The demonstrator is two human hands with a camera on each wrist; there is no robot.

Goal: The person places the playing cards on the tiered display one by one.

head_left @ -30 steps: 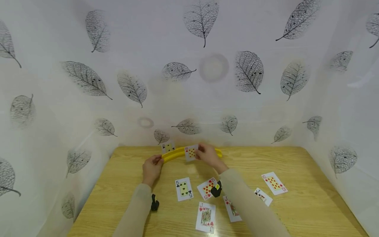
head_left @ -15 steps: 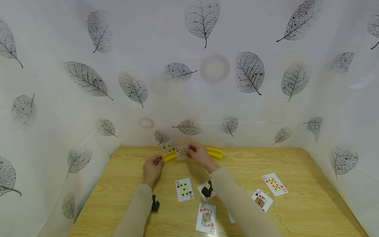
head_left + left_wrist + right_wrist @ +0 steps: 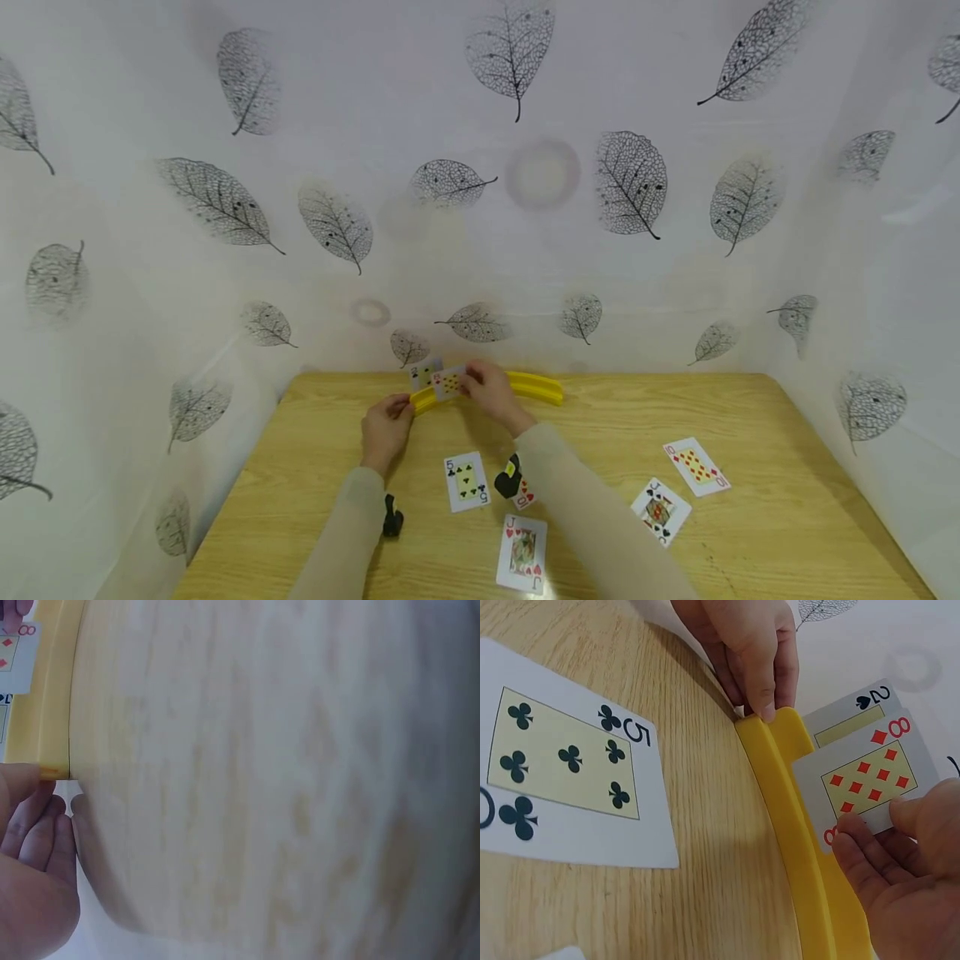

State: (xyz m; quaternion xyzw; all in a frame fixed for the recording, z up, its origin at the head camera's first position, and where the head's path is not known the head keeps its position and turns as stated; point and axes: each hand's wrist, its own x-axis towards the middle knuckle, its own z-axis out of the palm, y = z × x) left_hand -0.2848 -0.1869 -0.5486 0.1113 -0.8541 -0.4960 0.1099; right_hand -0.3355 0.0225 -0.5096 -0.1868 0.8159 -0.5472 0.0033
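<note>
A curved yellow card holder [image 3: 536,387] lies near the table's back edge. My left hand [image 3: 386,431] pinches its left end, thumb on the front in the right wrist view. Between the thumb and fingers of my right hand [image 3: 492,395] is the eight of diamonds [image 3: 870,776], held tilted over the holder's left part. Behind it and partly covered, the two of spades [image 3: 847,716] stands at the holder. Whether the eight's lower edge sits in the groove, I cannot tell.
Face up on the wooden table [image 3: 300,500] lie the five of clubs [image 3: 467,482], jack of hearts [image 3: 521,552], jack of spades [image 3: 661,511] and ten of diamonds [image 3: 697,467]. A red heart card [image 3: 525,497] is partly under my right wrist. A leaf-patterned curtain [image 3: 480,250] hangs behind.
My right hand has moved left along the yellow card holder with the eight of diamonds, bringing it in front of the two of spades. My left hand has stayed at the holder's end.
</note>
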